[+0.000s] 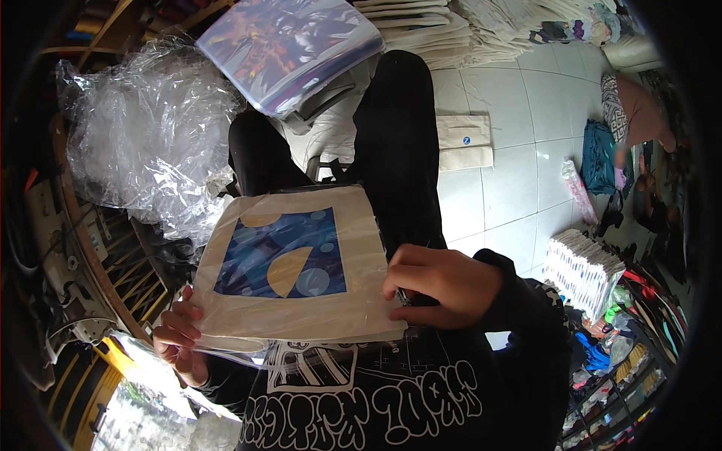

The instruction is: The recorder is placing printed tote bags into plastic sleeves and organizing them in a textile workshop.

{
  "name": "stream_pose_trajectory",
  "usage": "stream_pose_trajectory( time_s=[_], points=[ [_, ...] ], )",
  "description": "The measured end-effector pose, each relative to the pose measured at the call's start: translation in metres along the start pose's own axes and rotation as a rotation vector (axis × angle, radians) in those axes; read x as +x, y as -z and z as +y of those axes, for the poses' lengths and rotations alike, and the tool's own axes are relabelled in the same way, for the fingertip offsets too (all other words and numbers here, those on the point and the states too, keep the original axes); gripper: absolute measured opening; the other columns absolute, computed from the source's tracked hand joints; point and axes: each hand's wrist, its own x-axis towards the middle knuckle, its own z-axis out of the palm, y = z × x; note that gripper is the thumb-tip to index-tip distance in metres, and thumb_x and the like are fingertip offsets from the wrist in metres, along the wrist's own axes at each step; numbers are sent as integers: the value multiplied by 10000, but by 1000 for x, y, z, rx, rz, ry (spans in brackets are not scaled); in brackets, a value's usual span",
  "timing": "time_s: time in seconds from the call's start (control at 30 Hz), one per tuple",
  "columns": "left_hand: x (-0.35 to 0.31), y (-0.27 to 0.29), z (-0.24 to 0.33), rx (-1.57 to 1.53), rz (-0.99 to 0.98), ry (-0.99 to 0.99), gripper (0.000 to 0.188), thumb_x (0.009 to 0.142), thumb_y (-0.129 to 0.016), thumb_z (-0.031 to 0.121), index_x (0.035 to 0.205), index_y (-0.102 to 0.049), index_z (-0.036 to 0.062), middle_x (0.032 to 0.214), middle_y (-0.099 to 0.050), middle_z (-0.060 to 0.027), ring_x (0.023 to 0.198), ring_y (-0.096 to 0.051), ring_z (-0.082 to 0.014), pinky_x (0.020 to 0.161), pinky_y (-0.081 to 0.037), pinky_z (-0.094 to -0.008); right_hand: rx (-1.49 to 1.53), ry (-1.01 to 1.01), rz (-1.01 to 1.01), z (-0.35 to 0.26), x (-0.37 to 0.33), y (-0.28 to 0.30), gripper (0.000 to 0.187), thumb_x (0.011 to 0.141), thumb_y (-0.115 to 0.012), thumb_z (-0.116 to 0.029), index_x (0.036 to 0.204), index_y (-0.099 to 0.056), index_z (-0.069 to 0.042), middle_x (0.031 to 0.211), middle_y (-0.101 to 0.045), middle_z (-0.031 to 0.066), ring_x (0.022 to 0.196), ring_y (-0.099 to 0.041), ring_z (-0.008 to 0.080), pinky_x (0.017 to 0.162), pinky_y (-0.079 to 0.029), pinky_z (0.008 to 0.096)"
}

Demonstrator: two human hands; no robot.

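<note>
A cream cloth piece with a blue, yellow and pale-circle print (286, 252) lies across my lap inside a clear plastic sleeve (226, 352). The sleeve's loose edge hangs past the cloth on the side near my body. My left hand (179, 338) pinches the near left corner, fingers on top and thumb below. At the right edge, my right hand (440, 287) is curled with its fingertips against the sleeve's side. Part of its grip is hidden under the fingers.
Crumpled clear plastic bags (150, 128) heap up at the left. Beyond my knees sits a stack of plastic-wrapped printed pieces (293, 52). Folded cream cloth (421, 30) lies behind it. A cream tote (464, 141) is on the tiled floor, with a white bundled stack (583, 270) at right.
</note>
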Motion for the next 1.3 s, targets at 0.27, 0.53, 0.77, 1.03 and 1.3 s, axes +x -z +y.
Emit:
stream_pose_trajectory(
  time_s=[0.27,0.53,0.77,1.03,1.3],
  points=[
    [2,5,-6,24,-33,-54,18,707,-464,91,691,-457,96,702,-465,-37,830,-480,-213,987,-241,-489,-407,151,167,0,-11,-24,75,745,-546,-87,769,-514,-23,820,-490,76,759,-513,218,648,-449,315],
    [0,12,-7,-14,-48,-12,129,732,-567,178,682,-461,125,719,-449,-6,859,-469,-211,1018,-193,-511,-194,121,273,-8,-18,-6,111,741,-571,-52,809,-490,-16,772,-488,80,721,-509,210,608,-436,304],
    [-6,15,-6,36,-56,23,89,719,-529,158,678,-455,130,712,-434,-4,850,-468,-204,1016,-198,-513,148,-168,139,-6,-39,-4,457,721,-674,-212,1072,-447,-26,888,-541,100,790,-575,187,628,-499,277],
    [0,13,-6,-21,-32,6,72,680,-488,47,656,-475,114,696,-466,-14,836,-491,-196,1011,-205,-499,371,-298,228,-2,-37,-22,229,751,-612,-86,935,-492,-22,847,-557,89,708,-604,167,591,-508,260],
    [-6,10,-7,-30,-25,-20,65,719,-526,108,681,-474,119,727,-462,-21,865,-482,-211,1013,-197,-493,420,-233,290,9,-36,-15,123,771,-567,-50,887,-536,-23,898,-560,87,811,-587,146,604,-488,231]
  ],
)
